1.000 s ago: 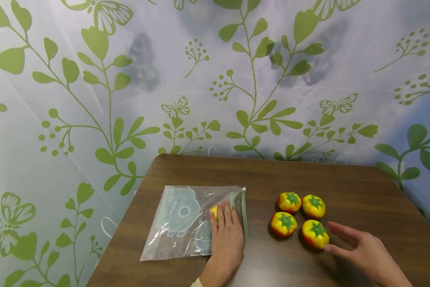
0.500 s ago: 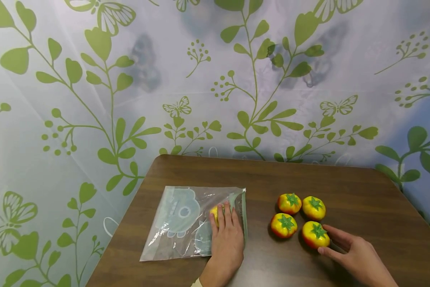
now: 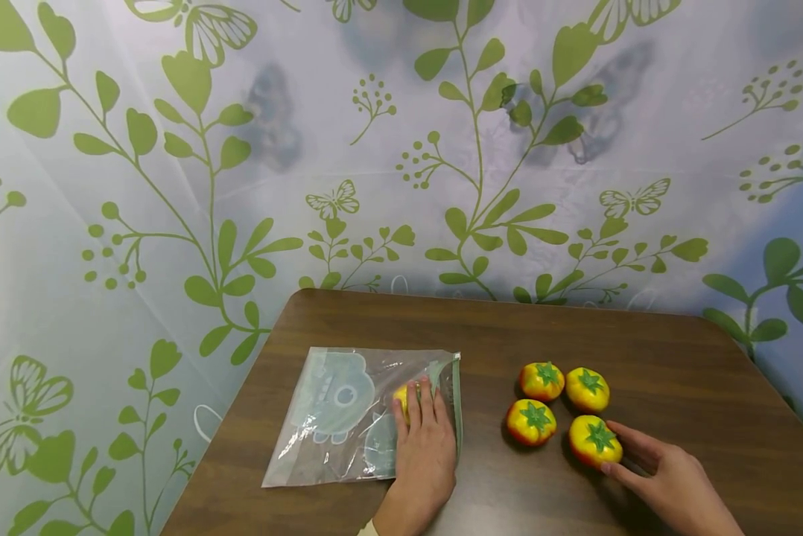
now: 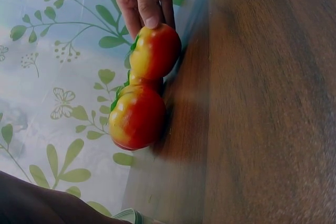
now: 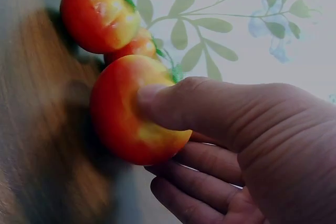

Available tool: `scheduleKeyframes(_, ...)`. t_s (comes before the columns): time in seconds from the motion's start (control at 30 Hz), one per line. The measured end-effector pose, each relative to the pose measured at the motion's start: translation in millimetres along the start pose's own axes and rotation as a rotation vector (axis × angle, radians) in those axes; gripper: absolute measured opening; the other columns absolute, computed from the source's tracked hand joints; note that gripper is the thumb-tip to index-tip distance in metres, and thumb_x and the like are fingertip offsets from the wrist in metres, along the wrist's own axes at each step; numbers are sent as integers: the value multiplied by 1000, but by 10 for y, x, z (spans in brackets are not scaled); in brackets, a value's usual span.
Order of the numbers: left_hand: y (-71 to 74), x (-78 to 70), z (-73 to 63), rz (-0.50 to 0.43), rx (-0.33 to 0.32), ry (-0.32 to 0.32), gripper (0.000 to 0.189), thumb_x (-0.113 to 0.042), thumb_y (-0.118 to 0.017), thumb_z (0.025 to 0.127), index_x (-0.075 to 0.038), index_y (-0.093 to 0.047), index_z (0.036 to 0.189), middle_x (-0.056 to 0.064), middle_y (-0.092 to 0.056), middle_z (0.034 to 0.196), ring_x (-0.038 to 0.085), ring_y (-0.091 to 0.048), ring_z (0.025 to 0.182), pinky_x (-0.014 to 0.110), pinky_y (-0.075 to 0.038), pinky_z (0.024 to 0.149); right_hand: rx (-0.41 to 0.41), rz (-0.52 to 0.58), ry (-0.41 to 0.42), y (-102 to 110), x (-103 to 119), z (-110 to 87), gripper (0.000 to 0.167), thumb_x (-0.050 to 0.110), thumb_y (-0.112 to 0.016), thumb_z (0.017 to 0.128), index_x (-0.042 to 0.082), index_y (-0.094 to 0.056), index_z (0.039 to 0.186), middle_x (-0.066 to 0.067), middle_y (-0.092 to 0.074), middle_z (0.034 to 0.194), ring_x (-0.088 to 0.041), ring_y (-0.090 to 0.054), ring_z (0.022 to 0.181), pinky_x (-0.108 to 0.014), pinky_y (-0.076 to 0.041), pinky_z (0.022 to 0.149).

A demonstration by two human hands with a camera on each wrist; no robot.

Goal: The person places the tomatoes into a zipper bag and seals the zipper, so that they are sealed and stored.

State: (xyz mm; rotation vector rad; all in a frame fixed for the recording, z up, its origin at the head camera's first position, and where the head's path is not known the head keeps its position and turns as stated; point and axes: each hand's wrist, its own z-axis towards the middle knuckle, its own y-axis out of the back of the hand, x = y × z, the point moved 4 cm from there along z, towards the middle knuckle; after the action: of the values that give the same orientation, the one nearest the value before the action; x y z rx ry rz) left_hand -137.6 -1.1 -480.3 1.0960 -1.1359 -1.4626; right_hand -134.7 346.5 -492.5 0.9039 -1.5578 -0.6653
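My right hand [image 3: 676, 484] pinches the front right one of several glossy yellow-and-red tomatoes [image 3: 594, 442] with green star-shaped tops. In the right wrist view the thumb [image 5: 210, 106] presses on the side of that tomato [image 5: 126, 111], with the fingers on its far side. Three more tomatoes stand close by: the back left one [image 3: 541, 381], the back right one [image 3: 587, 390] and the front left one [image 3: 531, 422]. On a clear zip bag [image 3: 337, 447] my left hand [image 3: 423, 454] rests with straight fingers, over another yellow thing [image 3: 401, 398] that it mostly hides.
The brown wooden table [image 3: 495, 320] has rounded far corners. Behind it hangs a pale cloth [image 3: 375, 164] printed with green leaves and butterflies. A pale cartoon print [image 3: 337, 394] covers part of the bag, whose green zip edge [image 3: 458, 417] faces the tomatoes.
My right hand has come leftward to the front right tomato and taken hold of it. That tomato has shifted slightly right, away from its neighbours. My left hand stays in place on the bag.
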Motion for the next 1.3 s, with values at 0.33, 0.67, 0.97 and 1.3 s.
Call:
scheduleKeyframes(0.33, 14, 3, 5, -14, 6, 7, 112, -19, -103, 64, 2, -49, 159, 25, -40, 173, 46, -37, 161, 65, -34, 127, -20, -50, 15, 215, 122, -90, 90, 58, -82, 94, 0, -55, 158, -35, -63, 147, -56, -66, 130, -68, -56, 97)
scheduleKeyframes(0.67, 19, 0, -2, -23, -4, 5, 107, -15, -101, 66, 3, -50, 158, 25, -41, 172, 46, -38, 161, 65, -35, 127, -43, -83, 60, 353, 317, -109, 88, 54, -83, 95, -1, -55, 157, -38, -62, 146, -57, -67, 126, -66, -59, 93)
scheduleKeyframes(0.97, 28, -7, -10, -15, 10, -5, 107, -17, -101, 67, 3, -49, 158, 26, -40, 172, 47, -37, 161, 66, -34, 127, -105, -99, 167, 438, 526, -59, 79, 48, -88, 91, 4, -63, 152, -31, -70, 140, -48, -74, 120, -56, -63, 88)
scheduleKeyframes(1.3, 10, 1, -11, -14, 10, -11, 109, -20, -102, 66, 4, -49, 158, 27, -39, 172, 47, -38, 161, 66, -35, 126, -123, -55, 288, 428, 905, 91, 72, 41, -93, 88, 10, -69, 148, -24, -73, 139, -39, -77, 118, -31, -64, 86)
